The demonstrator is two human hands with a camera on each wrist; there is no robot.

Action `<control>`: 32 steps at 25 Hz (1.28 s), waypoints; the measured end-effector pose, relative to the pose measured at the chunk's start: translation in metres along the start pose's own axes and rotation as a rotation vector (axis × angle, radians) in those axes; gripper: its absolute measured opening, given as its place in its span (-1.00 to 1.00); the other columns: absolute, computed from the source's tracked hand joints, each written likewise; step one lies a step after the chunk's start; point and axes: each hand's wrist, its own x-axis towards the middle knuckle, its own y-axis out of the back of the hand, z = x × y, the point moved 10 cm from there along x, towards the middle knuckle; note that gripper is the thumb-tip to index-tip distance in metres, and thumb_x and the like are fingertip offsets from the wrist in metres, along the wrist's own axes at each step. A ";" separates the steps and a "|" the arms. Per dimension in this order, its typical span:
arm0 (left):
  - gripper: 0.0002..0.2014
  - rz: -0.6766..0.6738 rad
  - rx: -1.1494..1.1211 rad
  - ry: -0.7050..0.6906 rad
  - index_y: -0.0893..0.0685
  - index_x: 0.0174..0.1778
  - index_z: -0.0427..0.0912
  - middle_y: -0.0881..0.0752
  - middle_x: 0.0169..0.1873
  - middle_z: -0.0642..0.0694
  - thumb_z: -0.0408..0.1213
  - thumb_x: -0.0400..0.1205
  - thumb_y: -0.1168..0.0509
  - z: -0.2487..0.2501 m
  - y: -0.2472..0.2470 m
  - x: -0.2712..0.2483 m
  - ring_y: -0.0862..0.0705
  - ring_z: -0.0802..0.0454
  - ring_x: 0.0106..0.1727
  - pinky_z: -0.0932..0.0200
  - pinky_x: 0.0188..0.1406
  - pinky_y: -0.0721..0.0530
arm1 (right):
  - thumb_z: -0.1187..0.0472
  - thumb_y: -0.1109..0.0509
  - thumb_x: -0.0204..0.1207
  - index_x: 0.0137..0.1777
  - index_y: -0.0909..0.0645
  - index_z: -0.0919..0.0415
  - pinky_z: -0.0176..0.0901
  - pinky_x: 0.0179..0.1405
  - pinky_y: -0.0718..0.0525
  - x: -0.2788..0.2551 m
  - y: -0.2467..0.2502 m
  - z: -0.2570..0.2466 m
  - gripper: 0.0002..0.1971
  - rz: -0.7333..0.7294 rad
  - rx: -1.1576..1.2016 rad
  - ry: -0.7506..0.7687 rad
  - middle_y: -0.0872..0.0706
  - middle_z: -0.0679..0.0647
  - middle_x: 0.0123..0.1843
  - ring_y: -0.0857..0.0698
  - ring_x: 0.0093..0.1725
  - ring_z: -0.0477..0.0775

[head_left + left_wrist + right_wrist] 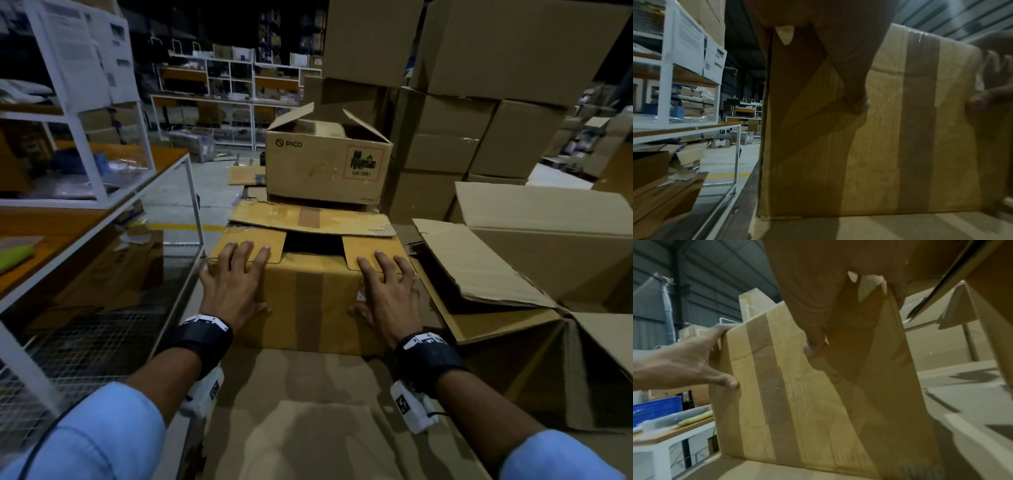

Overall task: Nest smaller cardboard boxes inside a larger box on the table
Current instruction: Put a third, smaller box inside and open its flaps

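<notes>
A taped cardboard box (308, 298) stands in front of me on a cardboard-covered surface (308, 387). My left hand (236, 274) lies over its top left edge, fingers spread flat on the left flap, thumb against the near face. My right hand (387, 284) does the same on the right flap. A dark gap shows between the two flaps. In the left wrist view the left thumb (857, 100) presses the box face (890, 138). The right wrist view shows the right thumb (813, 345) on the same face (797, 394). Behind stands a smaller PICO box (325, 164) with raised flaps.
A large open box (555, 260) with a torn flap (479, 270) lies close on the right. Tall stacks of cartons (479, 85) rise behind it. A white metal shelving rack (85, 205) with a wire shelf runs along the left. Flat cardboard sheets (308, 219) lie under the PICO box.
</notes>
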 end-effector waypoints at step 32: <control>0.06 0.679 0.151 -0.088 -0.23 0.67 -0.03 -0.32 0.61 -0.22 0.03 0.30 -0.66 0.166 0.315 -0.072 -0.24 -0.32 0.59 -0.70 0.05 -0.44 | -0.12 -0.63 0.30 0.59 -0.41 0.13 0.49 0.37 -0.44 -0.053 0.323 0.086 -0.13 0.733 0.172 0.465 -0.41 0.22 0.59 -0.31 0.54 0.41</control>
